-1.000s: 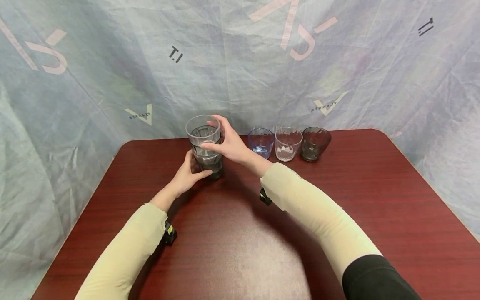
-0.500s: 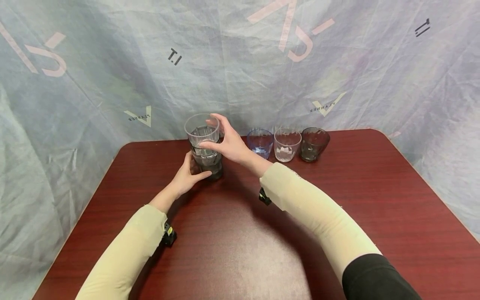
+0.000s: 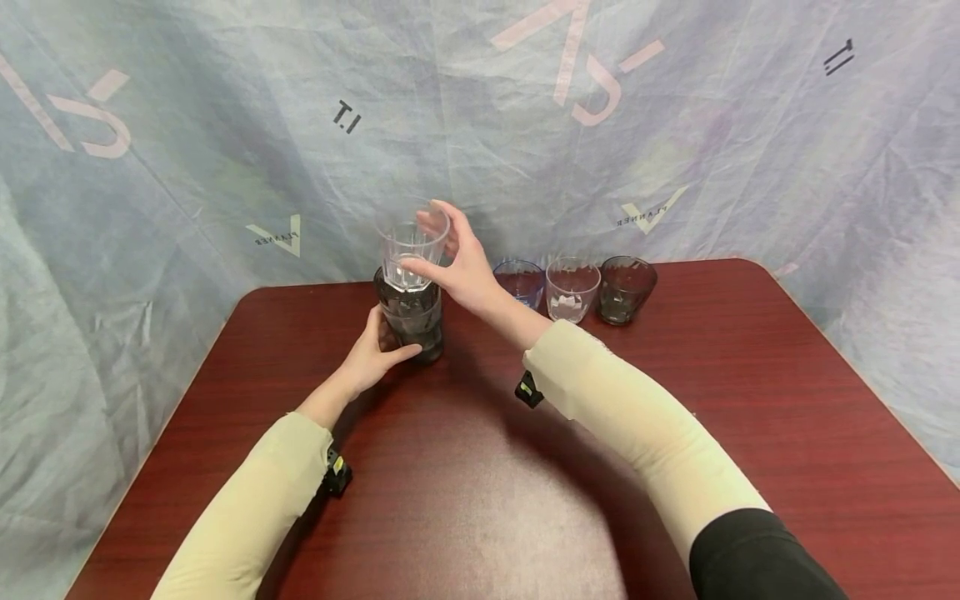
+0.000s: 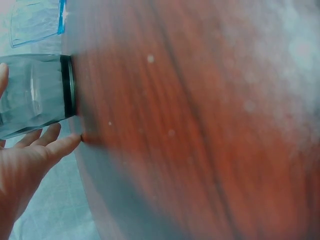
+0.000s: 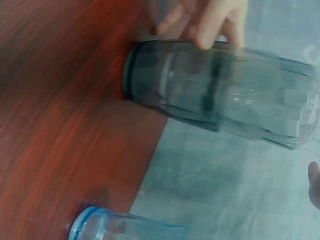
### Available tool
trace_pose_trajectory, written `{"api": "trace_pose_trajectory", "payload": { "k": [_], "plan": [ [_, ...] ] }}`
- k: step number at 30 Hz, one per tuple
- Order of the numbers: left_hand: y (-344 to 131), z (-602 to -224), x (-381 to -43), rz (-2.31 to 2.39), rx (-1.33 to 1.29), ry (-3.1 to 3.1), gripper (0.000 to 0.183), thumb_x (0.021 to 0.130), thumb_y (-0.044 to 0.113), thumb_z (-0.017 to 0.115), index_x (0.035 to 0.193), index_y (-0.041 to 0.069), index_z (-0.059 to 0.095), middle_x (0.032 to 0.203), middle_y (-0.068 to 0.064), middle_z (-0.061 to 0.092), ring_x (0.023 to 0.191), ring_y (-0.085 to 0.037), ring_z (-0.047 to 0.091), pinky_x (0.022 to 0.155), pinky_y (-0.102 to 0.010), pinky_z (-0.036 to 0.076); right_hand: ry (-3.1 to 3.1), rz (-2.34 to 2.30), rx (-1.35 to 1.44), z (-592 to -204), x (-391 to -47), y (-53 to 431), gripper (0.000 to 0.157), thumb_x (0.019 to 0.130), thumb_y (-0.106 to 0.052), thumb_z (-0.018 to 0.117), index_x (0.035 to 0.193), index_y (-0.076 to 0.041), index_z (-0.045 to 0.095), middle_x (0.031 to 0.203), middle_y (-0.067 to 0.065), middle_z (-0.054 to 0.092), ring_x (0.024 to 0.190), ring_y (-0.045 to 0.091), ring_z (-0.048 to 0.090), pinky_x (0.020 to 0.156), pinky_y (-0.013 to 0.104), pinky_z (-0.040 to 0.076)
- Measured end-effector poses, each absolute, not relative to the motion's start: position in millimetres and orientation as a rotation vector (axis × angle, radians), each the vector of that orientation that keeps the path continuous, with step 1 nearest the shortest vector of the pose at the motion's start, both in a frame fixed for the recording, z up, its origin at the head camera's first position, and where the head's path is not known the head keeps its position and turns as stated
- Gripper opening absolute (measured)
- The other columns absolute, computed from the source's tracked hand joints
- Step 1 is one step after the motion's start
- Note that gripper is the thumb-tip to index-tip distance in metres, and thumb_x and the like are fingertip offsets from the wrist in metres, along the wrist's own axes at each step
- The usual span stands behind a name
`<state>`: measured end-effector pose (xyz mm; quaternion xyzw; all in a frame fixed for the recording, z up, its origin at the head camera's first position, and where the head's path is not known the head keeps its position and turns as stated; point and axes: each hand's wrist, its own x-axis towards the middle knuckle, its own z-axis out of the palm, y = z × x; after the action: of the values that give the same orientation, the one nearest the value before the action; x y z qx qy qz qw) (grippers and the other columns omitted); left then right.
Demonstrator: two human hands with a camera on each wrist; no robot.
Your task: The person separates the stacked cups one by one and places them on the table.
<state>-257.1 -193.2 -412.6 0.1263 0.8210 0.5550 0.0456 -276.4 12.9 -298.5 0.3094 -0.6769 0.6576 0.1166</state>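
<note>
At the back left of the table stands a stack of dark grey glasses. My left hand grips the stack low down, with the thumb on its near side. Above it, my right hand holds a clear faceted glass by its side, its base just above the dark rim. In the left wrist view the lower dark glass sits between thumb and fingers. The right wrist view has the dark stack with my left hand's fingers on it; only a fingertip of the right hand shows.
Right of the stack, along the back edge of the red-brown table, stand a blue glass, a clear glass and a dark grey glass. A printed grey cloth hangs close behind.
My right hand has lifted the clear glass upward out of the top of the dark stack, where it sat nested. The left hand keeps its grip on the stack.
</note>
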Motion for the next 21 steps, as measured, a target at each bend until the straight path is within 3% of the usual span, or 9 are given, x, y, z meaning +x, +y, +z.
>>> {"api": "trace_pose_trajectory", "payload": {
  "k": [7, 10, 14, 21],
  "plan": [
    [-192, -409, -255, 1.708, 0.371, 2.494, 0.09, 0.088, 0.012, 0.074, 0.153, 0.014, 0.011, 0.151, -0.02, 0.03, 0.136, -0.035, 0.035, 0.109, -0.051, 0.029, -1.887, 1.957, 0.935, -269, -251, 26, 0.073, 0.084, 0.011, 0.068, 0.144, 0.008, 0.025, 0.141, 0.027, 0.044, 0.128, 0.037, 0.047, 0.101, 0.032, 0.041],
    [-188, -397, -246, 1.705, 0.383, 2.483, 0.088, 0.089, 0.008, 0.072, 0.152, 0.008, 0.011, 0.15, -0.025, 0.03, 0.136, -0.039, 0.034, 0.109, -0.052, 0.029, -1.85, 1.956, 0.969, -267, -250, 31, 0.073, 0.084, 0.014, 0.066, 0.144, 0.008, 0.025, 0.141, 0.028, 0.044, 0.127, 0.04, 0.047, 0.101, 0.035, 0.042],
    [-184, -383, -237, 1.671, 0.379, 2.495, 0.086, 0.089, 0.005, 0.07, 0.151, 0.003, 0.011, 0.149, -0.028, 0.03, 0.135, -0.041, 0.034, 0.109, -0.053, 0.03, -1.805, 1.955, 1.002, -273, -259, 40, 0.074, 0.083, 0.015, 0.067, 0.144, 0.006, 0.027, 0.141, 0.027, 0.045, 0.126, 0.036, 0.049, 0.101, 0.036, 0.042],
    [-182, -380, -235, 1.655, 0.365, 2.502, 0.086, 0.09, 0.006, 0.07, 0.152, 0.006, 0.01, 0.149, -0.028, 0.031, 0.135, -0.04, 0.034, 0.109, -0.052, 0.03, -1.815, 1.875, 1.02, -278, -261, 65, 0.074, 0.082, 0.015, 0.069, 0.143, 0.004, 0.03, 0.139, 0.025, 0.048, 0.124, 0.028, 0.053, 0.098, 0.04, 0.045]
  ]
}}
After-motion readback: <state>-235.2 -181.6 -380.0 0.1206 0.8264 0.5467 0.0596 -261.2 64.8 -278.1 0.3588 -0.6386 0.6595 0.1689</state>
